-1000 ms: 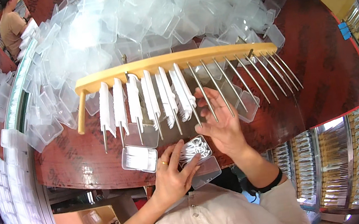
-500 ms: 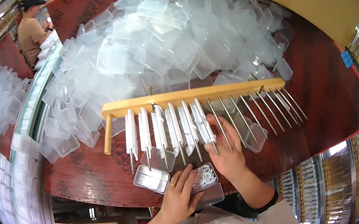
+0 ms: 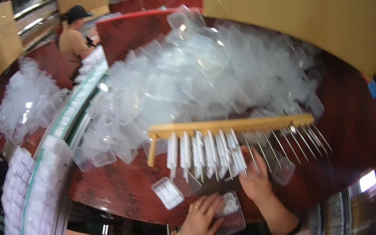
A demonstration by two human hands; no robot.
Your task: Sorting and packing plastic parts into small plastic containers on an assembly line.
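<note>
A wooden rack (image 3: pixel 229 125) with a row of thin metal rods stands before me. Stacks of small white plastic pieces (image 3: pixel 197 151) hang on the rods at its left; the rods at its right are bare. My right hand (image 3: pixel 256 183) has closed its thumb and fingers about the rightmost white stack (image 3: pixel 236 156). Below the rack, my left hand (image 3: pixel 203 219) lies with fingers outstretched against a clear box (image 3: pixel 230 203) holding loose white pieces. To its left sits another clear box (image 3: pixel 167 193) filled with thin white pieces in rows.
A large heap of clear plastic boxes (image 3: pixel 181 81) covers the far side of the dark red table (image 3: pixel 127 198). Along the left runs a green-edged conveyor (image 3: pixel 79 99) beside rows of filled boxes (image 3: pixel 40 194). A person (image 3: pixel 75 41) works at the far left.
The view has tilted up and shifted left, so the rack and both hands appear lower and farther right. Both hands keep nearly the same places at the box and stack.
</note>
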